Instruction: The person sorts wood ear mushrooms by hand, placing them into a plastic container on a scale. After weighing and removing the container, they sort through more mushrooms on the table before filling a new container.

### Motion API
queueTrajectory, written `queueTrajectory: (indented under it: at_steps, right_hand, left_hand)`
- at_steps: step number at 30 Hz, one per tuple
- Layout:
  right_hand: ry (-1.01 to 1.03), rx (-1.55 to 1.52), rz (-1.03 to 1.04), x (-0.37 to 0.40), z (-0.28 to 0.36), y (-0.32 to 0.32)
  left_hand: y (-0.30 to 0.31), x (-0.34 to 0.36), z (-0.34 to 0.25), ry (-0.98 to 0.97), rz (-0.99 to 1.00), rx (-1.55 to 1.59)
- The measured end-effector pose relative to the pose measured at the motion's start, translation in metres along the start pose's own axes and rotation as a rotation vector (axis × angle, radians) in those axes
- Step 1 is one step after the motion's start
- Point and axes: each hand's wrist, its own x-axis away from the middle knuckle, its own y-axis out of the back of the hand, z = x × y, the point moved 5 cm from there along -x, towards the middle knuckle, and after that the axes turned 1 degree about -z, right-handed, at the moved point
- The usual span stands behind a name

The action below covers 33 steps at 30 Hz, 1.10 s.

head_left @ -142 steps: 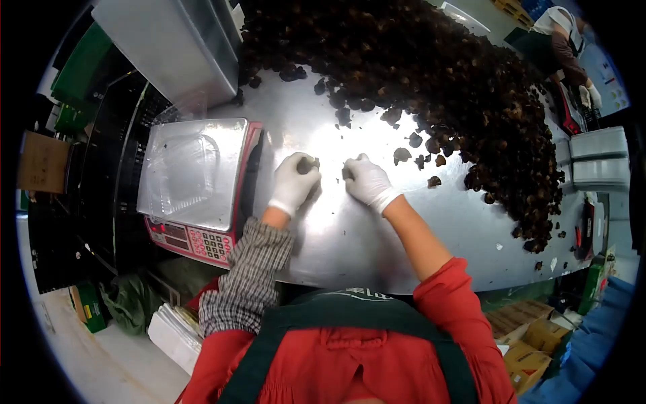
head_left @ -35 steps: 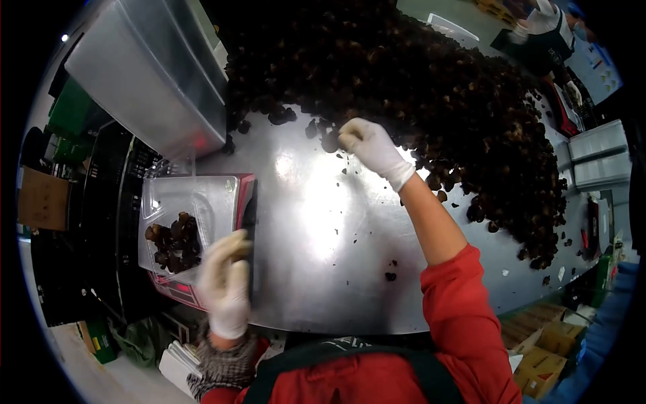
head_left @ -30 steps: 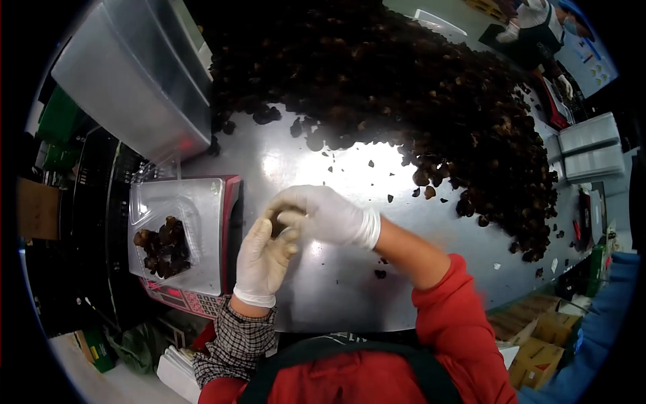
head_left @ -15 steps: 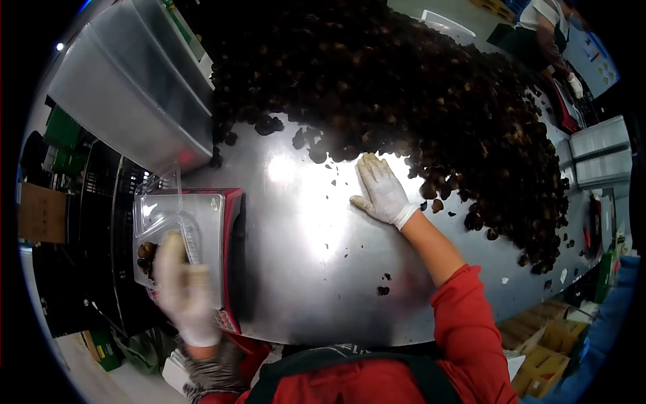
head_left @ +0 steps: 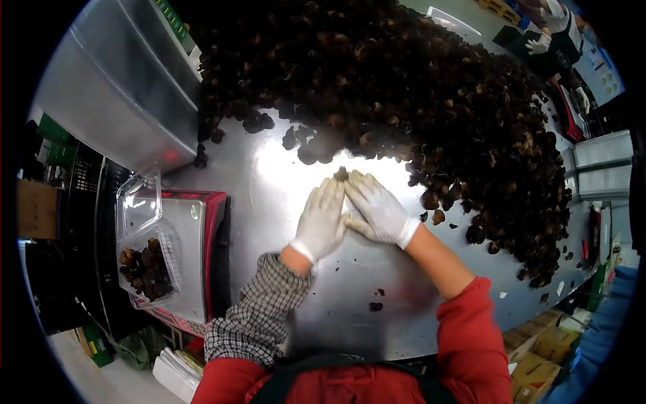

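Left of the scale (head_left: 197, 232) stand dark crates (head_left: 81, 202), low beside the table. On the scale lies a clear tray (head_left: 145, 269) partly filled with dark pieces. Its hinged lid (head_left: 138, 205) is thrown back toward the far end of the scale, which leaves the well open from above. The tray lies flat on the pan, probably so that the scale bears its whole weight. Beyond the scale a grey bin (head_left: 114, 87) leans against the near edge of the pile (head_left: 404, 87).

Right of the scale, bare steel table (head_left: 269, 175) separates it from the hands. The left hand (head_left: 321, 219), gloved in white, lies palm down on the steel with its fingers straight and together, clamped on nothing. The right hand (head_left: 377, 209), further right of the scale, is also gloved, flat and unclenched, and its inner edge touches the left. Set side by side like this, the two palms seem to form one broad blade facing the pile. One dark piece (head_left: 341, 174) sits just at the meeting fingertips; I cannot tell if it is touched.

The pile of dark dried pieces, mushrooms by the look, spreads from beyond the scale to far right of it, its loose edge just past the fingertips. Crumbs (head_left: 375, 306) lie on the steel nearer the person. Far right of the scale are stacked grey trays (head_left: 602, 151), and a co-worker (head_left: 552, 34) stands at the far corner
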Motion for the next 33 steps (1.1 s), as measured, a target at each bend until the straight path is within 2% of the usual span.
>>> queueTrajectory:
  at_steps: [3, 5, 6, 9, 11, 13, 16, 19, 20, 23, 25, 26, 27, 28, 29, 31, 33]
  right_hand:
    - [0.087, -0.111, 0.114, 0.039, 0.031, 0.019]
    - [0.125, -0.337, 0.111, 0.067, 0.043, 0.025]
    - [0.075, -0.453, 0.092, 0.075, 0.039, 0.022]
    - [-0.066, -0.264, -0.035, 0.063, 0.015, 0.032]
    - [-0.173, -0.299, -0.115, 0.050, -0.007, 0.025]
    - [-0.193, -0.291, -0.215, 0.037, -0.012, 0.026]
    - [-0.227, -0.196, -0.218, 0.024, -0.005, 0.026]
    - [-0.225, -0.157, -0.065, 0.026, 0.002, 0.019]
    - [-0.244, -0.171, -0.094, 0.024, -0.003, 0.021]
    - [-0.602, -0.688, -0.367, 0.009, -0.033, 0.043]
    - [-0.507, -0.428, -0.610, 0.005, -0.055, 0.048]
    - [-0.495, -0.452, -0.459, 0.013, -0.055, 0.046]
    - [-0.371, -0.295, -0.370, 0.022, -0.049, 0.044]
    - [-0.388, -0.327, -0.212, 0.037, -0.036, 0.038]
    - [-0.401, -0.355, -0.053, 0.055, -0.019, 0.033]
    - [-0.149, -0.001, -0.001, 0.096, 0.009, 0.020]
    - [-0.165, -0.051, 0.062, 0.118, 0.030, 0.028]
  left_hand:
    - [0.010, 0.040, -0.023, -0.140, -0.037, 0.258]
    - [0.023, 0.055, -0.030, -0.144, -0.006, 0.393]
    - [0.028, 0.062, -0.033, -0.139, 0.017, 0.465]
    - [0.036, 0.042, -0.009, -0.078, -0.106, 0.365]
    - [0.043, 0.026, 0.004, 0.043, -0.201, 0.317]
    - [0.039, 0.017, 0.016, 0.097, -0.216, 0.271]
    - [0.032, 0.020, 0.015, 0.113, -0.127, 0.142]
    - [0.020, 0.030, 0.009, 0.044, -0.046, 0.066]
    - [0.019, 0.029, 0.006, 0.010, -0.023, 0.079]
    - [0.011, 0.010, 0.000, -0.054, -0.010, 0.031]
    - [-0.008, -0.002, -0.017, -0.146, 0.020, -0.150]
    - [-0.015, 0.002, -0.034, -0.187, 0.126, 0.012]
    - [-0.017, 0.014, -0.056, -0.228, 0.237, 0.174]
    - [-0.023, 0.035, -0.075, -0.396, 0.203, 0.198]
    - [-0.014, 0.046, -0.089, -0.389, 0.222, 0.385]
    - [0.009, 0.056, -0.088, -0.331, 0.129, 0.629]
    - [0.011, 0.060, -0.051, -0.241, 0.008, 0.542]
